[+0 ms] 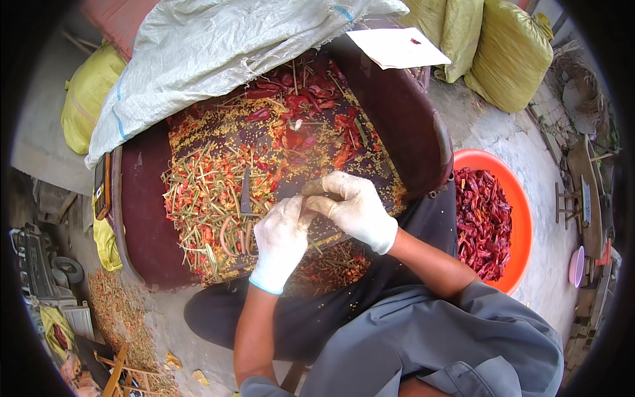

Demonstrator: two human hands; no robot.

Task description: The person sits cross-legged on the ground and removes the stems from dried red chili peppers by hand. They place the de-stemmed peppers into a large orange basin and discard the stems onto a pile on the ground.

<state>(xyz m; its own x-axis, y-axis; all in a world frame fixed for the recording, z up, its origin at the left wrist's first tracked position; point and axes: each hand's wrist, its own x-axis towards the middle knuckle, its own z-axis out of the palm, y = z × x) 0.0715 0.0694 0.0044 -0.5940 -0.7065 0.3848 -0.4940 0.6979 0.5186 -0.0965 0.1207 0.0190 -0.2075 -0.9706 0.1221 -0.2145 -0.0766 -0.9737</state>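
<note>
My left hand (pixel 285 233) and my right hand (pixel 354 206), both in white knit gloves, meet at the fingertips. Whether something small is pinched between them is hidden by the gloves. Below them is a maroon high-sided container (pixel 149 223) strewn with yellow chili seeds (pixel 213 121). By my left hand lies a pair of scissors (pixel 245 191), blades pointing away from me and looped brown handles near me. Cut chili stems with red bits (pixel 198 183) are heaped around the scissors. Whole and torn dried red chilies (pixel 297 104) lie toward the far side.
An orange basin (pixel 523 233) of dried red chilies (pixel 481 223) stands at my right. A white woven sack (pixel 198 54) drapes the far rim, near a white sheet (pixel 397 49). A mobile phone (pixel 102 186) hangs at the left rim. Stuffed yellow sacks (pixel 511 59) stand behind.
</note>
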